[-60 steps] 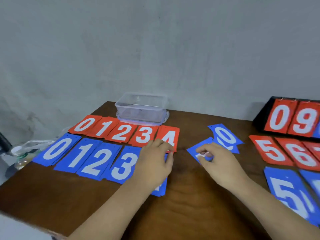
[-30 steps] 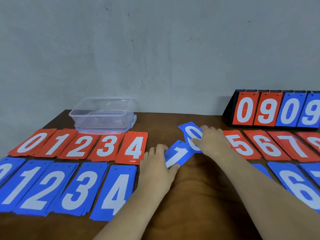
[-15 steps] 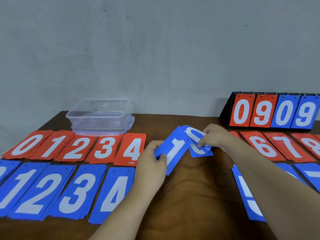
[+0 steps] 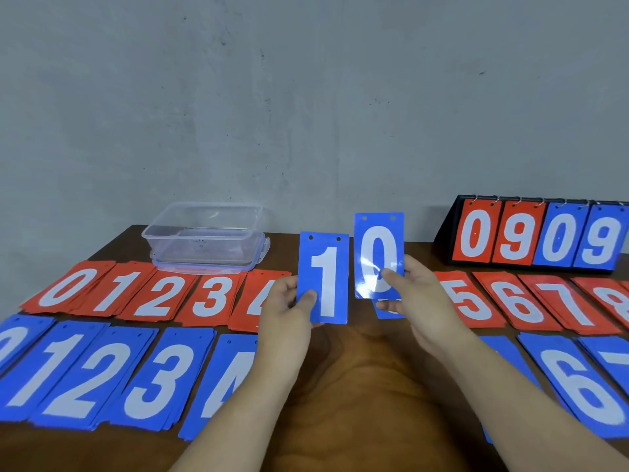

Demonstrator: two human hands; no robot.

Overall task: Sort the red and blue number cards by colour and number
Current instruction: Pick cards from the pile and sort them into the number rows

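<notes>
Blue 1 (image 4: 325, 284) and blue 0 (image 4: 378, 253) now up off the table, upright, faces toward camera, side by side and just apart. Half a second ago both were tilted, barely lifted; a second ago flat on the wood.

Left hand (image 4: 289, 303) pinches the 1 at its lower left edge, thumb on the face. Right hand (image 4: 408, 291) pinches the 0 low on its right side, thumb across the digit. A second blue card seems to sit behind the 0; its number is hidden.

Judgement: last loose cards, read and ready to go. Blue piles 0–4 (image 4: 102, 373) lie front left, red 0–4 (image 4: 149, 294) behind; 5–8 right. Tub (image 4: 204, 236) and scoreboard (image 4: 541, 233) at back, untouched.
</notes>
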